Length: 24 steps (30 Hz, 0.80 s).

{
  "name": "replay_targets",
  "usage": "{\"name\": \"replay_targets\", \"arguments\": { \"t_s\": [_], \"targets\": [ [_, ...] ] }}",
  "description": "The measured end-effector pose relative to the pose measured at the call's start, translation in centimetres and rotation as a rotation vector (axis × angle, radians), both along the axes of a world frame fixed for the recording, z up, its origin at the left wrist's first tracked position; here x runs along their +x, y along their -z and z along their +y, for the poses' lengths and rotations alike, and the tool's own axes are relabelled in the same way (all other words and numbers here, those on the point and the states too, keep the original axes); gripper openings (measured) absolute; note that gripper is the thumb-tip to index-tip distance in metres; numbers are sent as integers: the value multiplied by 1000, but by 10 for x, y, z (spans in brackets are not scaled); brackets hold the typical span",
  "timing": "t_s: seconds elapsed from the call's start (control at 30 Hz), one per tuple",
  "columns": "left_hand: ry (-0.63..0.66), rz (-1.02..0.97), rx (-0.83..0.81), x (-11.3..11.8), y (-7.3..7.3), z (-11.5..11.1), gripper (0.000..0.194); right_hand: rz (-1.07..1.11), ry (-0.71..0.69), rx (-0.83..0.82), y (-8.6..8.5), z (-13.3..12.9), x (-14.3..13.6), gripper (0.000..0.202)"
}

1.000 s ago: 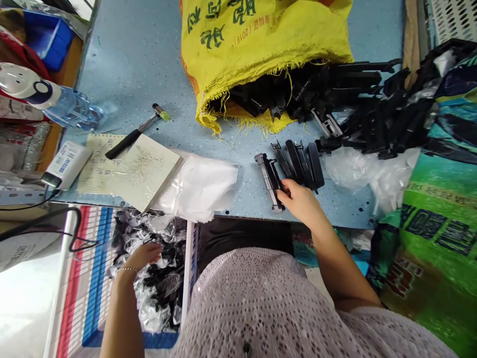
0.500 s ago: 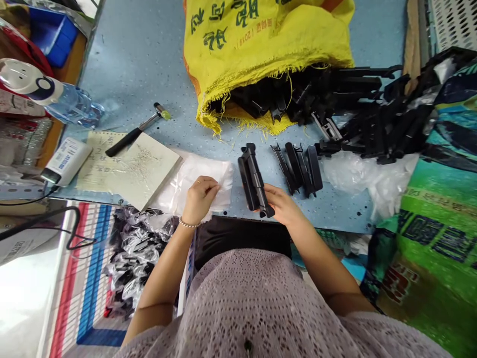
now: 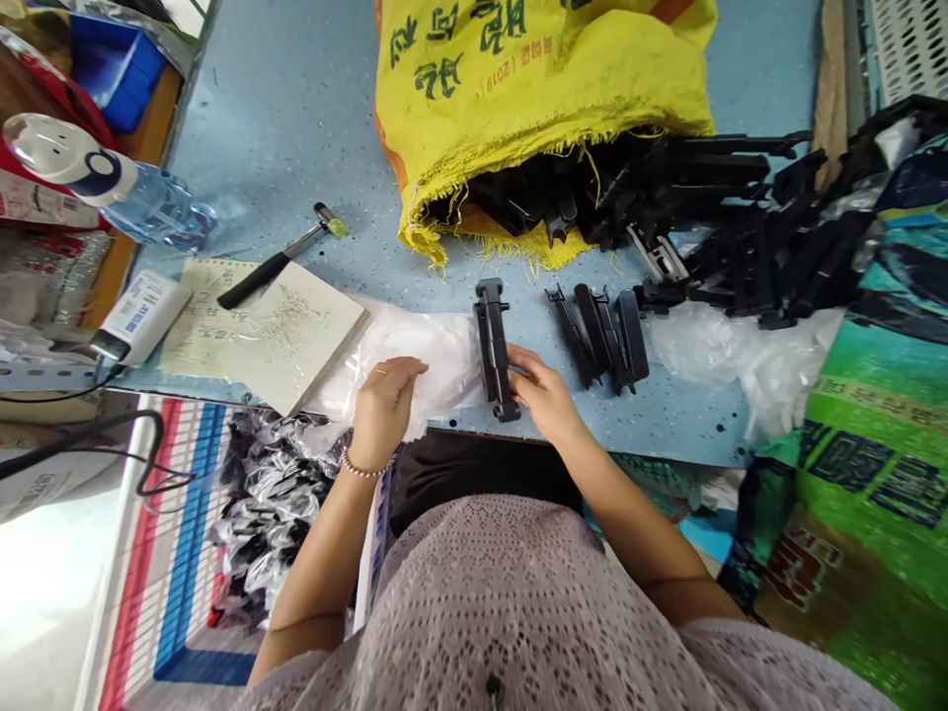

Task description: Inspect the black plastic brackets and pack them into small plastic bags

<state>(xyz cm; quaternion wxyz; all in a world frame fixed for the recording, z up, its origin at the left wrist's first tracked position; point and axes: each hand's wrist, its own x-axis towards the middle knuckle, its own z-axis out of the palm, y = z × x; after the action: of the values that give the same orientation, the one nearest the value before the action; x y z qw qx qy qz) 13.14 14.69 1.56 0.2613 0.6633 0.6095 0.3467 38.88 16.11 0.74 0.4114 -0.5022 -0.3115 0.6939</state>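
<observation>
Probably stiff and light, the black slender part (image 3: 493,346) in the right hand's (image 3: 539,395) grasp suits a mid-length hold. The left hand (image 3: 382,403) pinches limp, slippery plastic film (image 3: 444,354).

Bare table (image 3: 281,109) gives a hand a broad lane at upper left, between bottle (image 3: 159,202) and sack (image 3: 548,89); the hammer (image 3: 256,280) lies across its lower end. Right of centre, a narrow gap separates the held piece (image 3: 493,346) from the row (image 3: 594,341); the right hand (image 3: 544,393) fills its foot. The pile (image 3: 777,247) blocks the upper right.
</observation>
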Motion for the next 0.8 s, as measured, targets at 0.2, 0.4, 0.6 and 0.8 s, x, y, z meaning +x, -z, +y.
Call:
{"name": "replay_targets", "arguments": {
  "t_s": [0.2, 0.4, 0.6, 0.8],
  "targets": [
    [67, 52, 48, 6, 3, 5, 49, 372, -449, -377, -7, -31, 12, 23],
    [350, 146, 219, 15, -13, -18, 74, 430, -360, -457, 24, -12, -18, 19],
    [541, 70, 153, 33, -4, -37, 74, -277, -253, 200, 5, -8, -39, 17],
    [275, 22, 125, 10, -44, -53, 46, -285, -589, 506, 3, 3, -27, 35]
  ]
}}
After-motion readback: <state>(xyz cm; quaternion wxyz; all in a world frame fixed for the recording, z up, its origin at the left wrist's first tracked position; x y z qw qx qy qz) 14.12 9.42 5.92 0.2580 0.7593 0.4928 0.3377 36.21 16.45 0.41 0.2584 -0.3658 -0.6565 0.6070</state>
